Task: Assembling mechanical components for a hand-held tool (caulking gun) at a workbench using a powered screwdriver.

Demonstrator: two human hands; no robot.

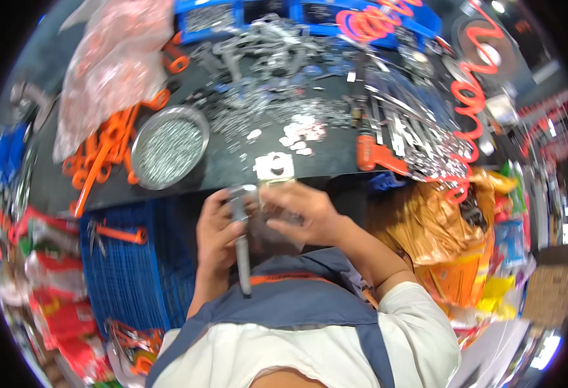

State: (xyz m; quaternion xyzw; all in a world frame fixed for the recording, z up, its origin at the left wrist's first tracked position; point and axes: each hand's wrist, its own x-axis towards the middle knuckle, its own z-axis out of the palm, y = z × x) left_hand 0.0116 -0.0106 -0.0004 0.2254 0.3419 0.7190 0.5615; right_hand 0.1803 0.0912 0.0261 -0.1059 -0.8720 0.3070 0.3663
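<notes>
My left hand (218, 229) is closed round a grey metal bar with a bent head (242, 258), which hangs down in front of my apron. Its exact kind is not clear. My right hand (313, 212) is just right of the bar's head, fingers stretched out and thumb apart, slightly blurred. Its fingertips are by a pale metal block with a round hole (274, 167) at the bench's front edge; whether they touch it I cannot tell. Just beyond lie small white pieces (303, 131) and many loose metal parts (248, 116).
Left on the dark bench (222, 165) stand a round metal bowl of small pins (171, 149), orange handled parts (106, 145) and a clear plastic bag (119, 71). Right are an orange power driver (378, 155), metal strips (420, 142) and a red coiled hose (468, 103). Blue bins (264, 11) line the back.
</notes>
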